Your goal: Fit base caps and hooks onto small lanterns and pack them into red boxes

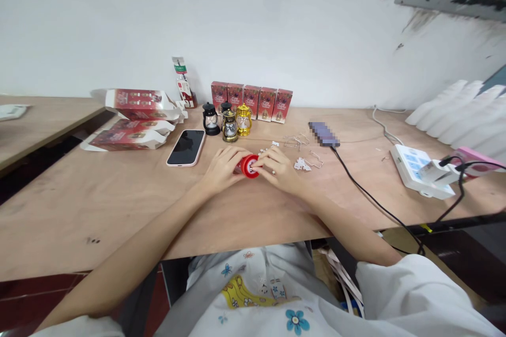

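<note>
My left hand (223,169) is closed around a small red lantern (252,166), tipped so that its round base faces me. At the pale centre of that base are the closed fingertips of my right hand (279,169); whatever they pinch is too small to make out. Just beyond my hands stand several mini lanterns: a black lantern (211,120), a bronze one (229,127), a gold one (244,120) and another black one partly hidden behind. Small white pieces (302,164) and thin wire handles (316,158) lie to the right of my right hand.
Several small red boxes (243,100) stand in a row by the wall. Opened red cartons (132,134) and a white-edged phone (186,148) lie left. A second phone (324,134) trails a black cable (366,192) near a white power strip (421,171). White foam sleeves (446,113) sit far right.
</note>
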Motion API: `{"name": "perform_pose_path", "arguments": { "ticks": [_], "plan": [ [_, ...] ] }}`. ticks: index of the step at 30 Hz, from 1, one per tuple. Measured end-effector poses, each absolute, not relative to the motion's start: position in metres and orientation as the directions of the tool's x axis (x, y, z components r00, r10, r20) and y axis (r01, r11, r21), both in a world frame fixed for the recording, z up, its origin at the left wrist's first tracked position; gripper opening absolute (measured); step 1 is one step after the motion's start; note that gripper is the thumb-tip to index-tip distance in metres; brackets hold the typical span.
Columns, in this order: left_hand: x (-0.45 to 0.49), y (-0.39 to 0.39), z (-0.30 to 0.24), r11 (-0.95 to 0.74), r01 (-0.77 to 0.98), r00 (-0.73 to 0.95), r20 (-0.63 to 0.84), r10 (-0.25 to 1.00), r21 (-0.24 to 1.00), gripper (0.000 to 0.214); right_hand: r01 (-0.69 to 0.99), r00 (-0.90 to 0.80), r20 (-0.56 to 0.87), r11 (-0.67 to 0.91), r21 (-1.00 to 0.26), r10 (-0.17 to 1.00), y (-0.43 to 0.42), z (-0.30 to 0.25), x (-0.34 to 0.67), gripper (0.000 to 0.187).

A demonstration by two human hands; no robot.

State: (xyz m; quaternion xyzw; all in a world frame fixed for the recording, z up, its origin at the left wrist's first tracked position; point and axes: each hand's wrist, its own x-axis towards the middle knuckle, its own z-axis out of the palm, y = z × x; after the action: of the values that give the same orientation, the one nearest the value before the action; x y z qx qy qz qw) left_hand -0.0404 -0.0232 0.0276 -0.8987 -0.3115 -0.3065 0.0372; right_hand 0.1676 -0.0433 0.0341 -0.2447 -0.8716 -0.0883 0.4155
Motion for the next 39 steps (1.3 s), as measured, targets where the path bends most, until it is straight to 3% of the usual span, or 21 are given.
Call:
{"name": "perform_pose_path", "arguments": {
  "ticks": [6, 8, 10, 13, 16, 20, 23, 25, 28, 30, 34, 39],
  "plan": [
    [-0.04, -0.026, 0.031, -0.782, 0.617, 0.626, 0.547, 0.557, 0.09, 0.036, 0.534, -0.551, 0.703, 0.837, -0.117, 0.45, -0.045, 0.034, 0.166, 0.02],
    [-0.04, -0.027, 0.032, -0.783, 0.616, 0.623, 0.554, 0.552, 0.086, 0.037, 0.528, -0.487, 0.71, 0.819, -0.225, 0.509, -0.047, 0.033, 0.164, 0.015],
    [-0.039, -0.029, 0.033, -0.783, 0.618, 0.615, 0.574, 0.542, 0.077, 0.037, 0.489, -0.348, 0.714, 0.768, -0.414, 0.607, -0.048, 0.032, 0.162, 0.01],
    [-0.039, -0.031, 0.034, -0.785, 0.617, 0.607, 0.6, 0.52, 0.056, 0.036, 0.375, -0.171, 0.632, 0.643, -0.668, 0.756, -0.049, 0.029, 0.158, 0.034],
    [-0.038, -0.031, 0.032, -0.784, 0.62, 0.615, 0.596, 0.516, 0.038, 0.035, 0.289, -0.167, 0.525, 0.551, -0.783, 0.834, -0.047, 0.026, 0.155, 0.04],
    [-0.039, -0.027, 0.031, -0.774, 0.633, 0.617, 0.579, 0.533, 0.037, 0.037, 0.158, -0.252, 0.484, 0.529, -0.834, 0.838, -0.041, 0.028, 0.158, 0.039],
    [-0.043, -0.025, 0.032, -0.765, 0.643, 0.6, 0.591, 0.538, 0.044, 0.04, 0.199, -0.222, 0.511, 0.552, -0.81, 0.83, -0.03, 0.035, 0.174, 0.033],
    [-0.045, -0.024, 0.033, -0.746, 0.662, 0.562, 0.61, 0.559, 0.072, 0.043, 0.413, -0.138, 0.538, 0.542, -0.731, 0.831, -0.021, 0.04, 0.19, 0.023],
    [-0.045, -0.024, 0.034, -0.681, 0.714, 0.433, 0.663, 0.61, 0.16, 0.048, 0.786, -0.146, 0.489, 0.401, -0.471, 0.86, -0.008, 0.044, 0.214, 0.014],
    [-0.044, -0.025, 0.035, -0.638, 0.735, 0.325, 0.707, 0.628, 0.23, 0.047, 0.903, -0.21, 0.373, 0.326, -0.281, 0.904, -0.002, 0.046, 0.227, 0.013],
    [-0.043, -0.027, 0.036, -0.604, 0.701, 0.156, 0.745, 0.649, 0.379, 0.038, 0.961, -0.239, 0.158, 0.256, -0.102, 0.958, 0.003, 0.046, 0.247, 0.011],
    [-0.042, -0.025, 0.036, -0.583, 0.675, 0.103, 0.724, 0.682, 0.452, 0.04, 0.939, -0.333, 0.066, 0.337, -0.069, 0.941, 0.006, 0.042, 0.256, 0.004]
  ]
}}
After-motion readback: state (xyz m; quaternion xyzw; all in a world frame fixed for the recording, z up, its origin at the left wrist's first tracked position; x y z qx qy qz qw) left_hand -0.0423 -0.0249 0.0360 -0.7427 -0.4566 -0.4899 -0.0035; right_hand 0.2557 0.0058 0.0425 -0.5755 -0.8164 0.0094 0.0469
